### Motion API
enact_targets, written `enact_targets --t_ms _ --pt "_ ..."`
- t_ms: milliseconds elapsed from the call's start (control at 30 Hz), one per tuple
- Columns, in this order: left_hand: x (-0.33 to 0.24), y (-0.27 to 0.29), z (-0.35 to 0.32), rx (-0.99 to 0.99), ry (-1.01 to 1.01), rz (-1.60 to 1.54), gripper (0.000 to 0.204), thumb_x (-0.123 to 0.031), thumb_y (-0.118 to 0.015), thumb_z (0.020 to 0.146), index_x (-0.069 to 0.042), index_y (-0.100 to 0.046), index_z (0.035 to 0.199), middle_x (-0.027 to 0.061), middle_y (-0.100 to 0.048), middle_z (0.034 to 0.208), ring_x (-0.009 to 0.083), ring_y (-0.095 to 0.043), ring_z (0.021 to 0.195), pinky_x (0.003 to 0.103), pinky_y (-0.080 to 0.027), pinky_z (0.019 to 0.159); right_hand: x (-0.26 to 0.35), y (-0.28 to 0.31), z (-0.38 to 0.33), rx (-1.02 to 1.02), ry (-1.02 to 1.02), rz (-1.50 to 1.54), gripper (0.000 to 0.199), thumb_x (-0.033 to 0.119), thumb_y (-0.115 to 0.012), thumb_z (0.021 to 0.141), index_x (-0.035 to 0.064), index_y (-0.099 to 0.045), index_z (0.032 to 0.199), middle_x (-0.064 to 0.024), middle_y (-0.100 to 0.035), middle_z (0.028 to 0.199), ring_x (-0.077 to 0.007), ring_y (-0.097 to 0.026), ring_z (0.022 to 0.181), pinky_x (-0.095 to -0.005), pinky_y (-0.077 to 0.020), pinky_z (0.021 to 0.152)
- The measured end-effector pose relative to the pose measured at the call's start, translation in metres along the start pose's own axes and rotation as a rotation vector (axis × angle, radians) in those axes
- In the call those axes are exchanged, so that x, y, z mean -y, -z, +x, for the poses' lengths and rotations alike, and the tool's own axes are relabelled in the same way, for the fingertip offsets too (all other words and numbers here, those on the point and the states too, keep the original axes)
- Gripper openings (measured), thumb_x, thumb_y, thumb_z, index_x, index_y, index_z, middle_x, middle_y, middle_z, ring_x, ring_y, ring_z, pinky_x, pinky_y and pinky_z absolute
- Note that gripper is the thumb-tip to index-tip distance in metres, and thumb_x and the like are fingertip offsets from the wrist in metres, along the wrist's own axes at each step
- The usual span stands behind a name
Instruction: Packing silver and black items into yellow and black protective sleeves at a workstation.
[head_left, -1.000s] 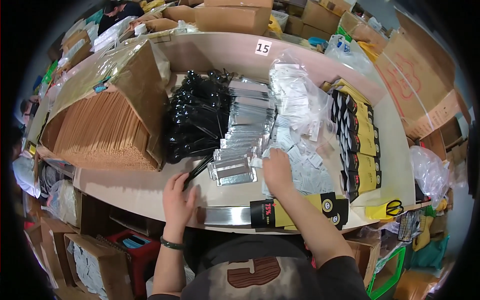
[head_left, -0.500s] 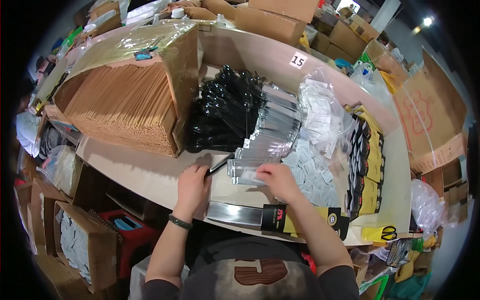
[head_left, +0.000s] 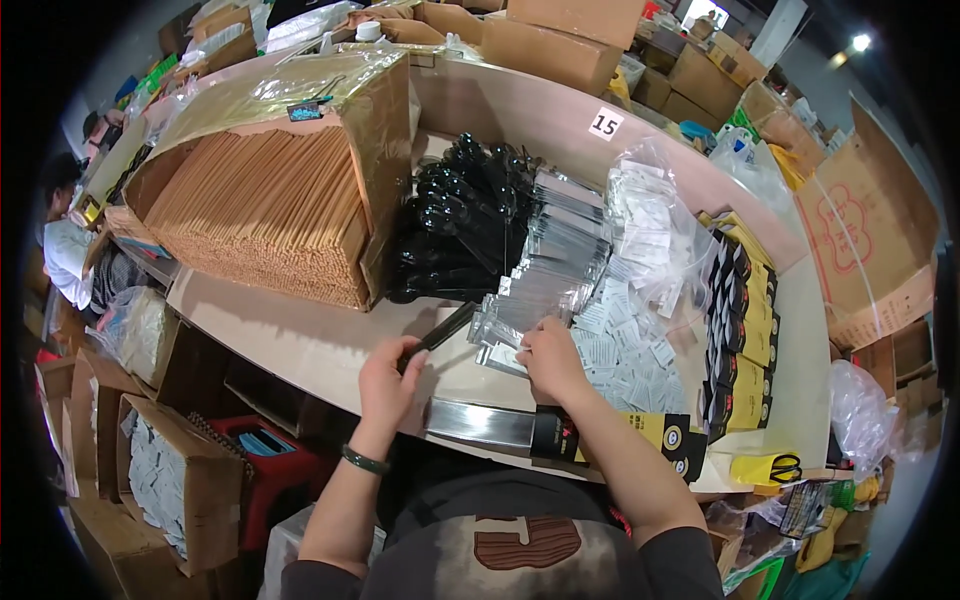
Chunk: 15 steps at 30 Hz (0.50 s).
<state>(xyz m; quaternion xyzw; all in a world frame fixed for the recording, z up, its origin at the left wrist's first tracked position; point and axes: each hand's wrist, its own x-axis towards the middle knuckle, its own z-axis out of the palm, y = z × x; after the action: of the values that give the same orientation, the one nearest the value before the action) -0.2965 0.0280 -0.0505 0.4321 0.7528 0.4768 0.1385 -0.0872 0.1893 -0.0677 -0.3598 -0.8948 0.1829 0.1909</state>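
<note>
A glossy black handle-like strip [head_left: 444, 327] is in my left hand [head_left: 390, 385], its far end angled up toward the right. The fingers are closed round its near end. My right hand [head_left: 553, 360] pinches at the near end of a fanned row of flat silver strips [head_left: 545, 275]; its fingertips partly hide what they grip. Behind the strips lies a heap of black glossy handle-like pieces [head_left: 460, 215]. Close to my body, a wide flat silver piece [head_left: 480, 423] lies partly under a black and yellow card [head_left: 648, 432], which my right forearm crosses.
An open carton of brown sticks [head_left: 250, 215] stands at the left. Small white printed slips [head_left: 625, 335] and a clear bag of white packets [head_left: 643, 215] lie right of the strips. Beyond are stacked black and yellow packages [head_left: 740, 335]; scissors [head_left: 783, 468] rest near the right corner.
My left hand has raised the black strip, showing more of it. My right hand has moved slightly up along the silver strips. The whole view has shifted a little.
</note>
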Motion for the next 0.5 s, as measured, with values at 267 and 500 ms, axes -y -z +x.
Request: enact_targets --t_ms 267,500 --pt "0.019 0.003 -0.044 -0.043 0.034 -0.136 0.019 -0.005 -0.070 0.088 0.000 -0.067 0.106 0.0060 -0.065 0.088 0.0135 -0.061 0.079 0.027 -0.050 0.074 0.061 0.030 -0.032 0.097 0.053 0.230 0.024 0.009 -0.064 0.086 0.0018 -0.062 0.109 -0.0176 -0.061 0.095 -0.0358 -0.061 0.088 -0.0436 -0.0484 0.079" --pt "0.005 -0.012 -0.073 0.052 0.078 -0.216 0.012 -0.009 -0.067 0.092 0.001 -0.068 0.097 0.0054 -0.063 0.084 0.0133 -0.060 0.077 0.027 -0.049 0.072 0.073 0.010 -0.076 -0.106 0.494 -0.146 0.035 0.014 -0.064 0.080 0.0050 -0.060 0.114 -0.0070 -0.061 0.091 -0.0268 -0.061 0.085 -0.0400 -0.0464 0.079"
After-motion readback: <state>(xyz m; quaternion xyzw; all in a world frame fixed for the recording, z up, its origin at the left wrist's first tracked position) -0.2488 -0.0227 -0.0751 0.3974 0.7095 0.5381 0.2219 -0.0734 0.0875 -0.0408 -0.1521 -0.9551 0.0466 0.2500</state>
